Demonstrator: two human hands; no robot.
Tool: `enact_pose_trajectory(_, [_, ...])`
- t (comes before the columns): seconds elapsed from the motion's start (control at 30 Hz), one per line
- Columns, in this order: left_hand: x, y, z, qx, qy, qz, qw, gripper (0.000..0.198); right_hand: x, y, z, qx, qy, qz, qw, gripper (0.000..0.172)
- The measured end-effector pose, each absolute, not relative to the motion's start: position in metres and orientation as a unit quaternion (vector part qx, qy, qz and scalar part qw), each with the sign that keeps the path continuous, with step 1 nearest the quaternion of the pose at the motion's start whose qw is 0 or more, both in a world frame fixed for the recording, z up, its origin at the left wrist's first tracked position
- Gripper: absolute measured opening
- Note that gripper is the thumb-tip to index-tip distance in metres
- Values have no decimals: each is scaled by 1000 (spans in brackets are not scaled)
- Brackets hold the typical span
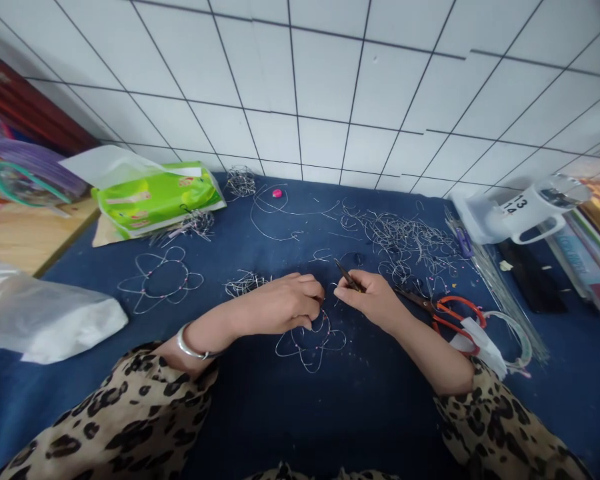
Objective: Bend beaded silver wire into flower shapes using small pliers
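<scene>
My left hand (pixel 280 303) is curled with fingers pinched on the top of a wire flower shape (pixel 311 341) with small pink beads, lying on the blue cloth (pixel 300 413). My right hand (pixel 373 297) is closed around small dark pliers (pixel 347 275), whose tip points up and left, close to the left fingertips. A silver bangle sits on my left wrist. Both sleeves are leopard print.
A finished wire flower (pixel 160 280) lies to the left. Loose wire scraps (pixel 405 240) are piled at the back right. Red-handled scissors (pixel 447 313) lie beside my right wrist. A green tissue pack (pixel 155 197), a pink bead (pixel 277 193) and a white mug (pixel 535 210) stand further off.
</scene>
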State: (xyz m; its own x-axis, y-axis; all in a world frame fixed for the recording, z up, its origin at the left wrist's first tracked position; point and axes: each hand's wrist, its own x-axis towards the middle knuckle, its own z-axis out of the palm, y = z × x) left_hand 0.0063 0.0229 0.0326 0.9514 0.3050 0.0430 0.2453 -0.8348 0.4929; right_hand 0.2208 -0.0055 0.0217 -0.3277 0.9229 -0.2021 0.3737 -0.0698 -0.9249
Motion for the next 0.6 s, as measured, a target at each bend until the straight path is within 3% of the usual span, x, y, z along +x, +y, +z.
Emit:
enact_pose_trajectory(0.37, [9, 26, 28, 916, 173, 104, 346, 11, 221, -6, 21, -525, -610, 512, 298, 21])
enact_pose_trajectory(0.6, [9, 24, 20, 916, 220, 124, 313, 14, 221, -5, 18, -527, -579, 517, 348, 21])
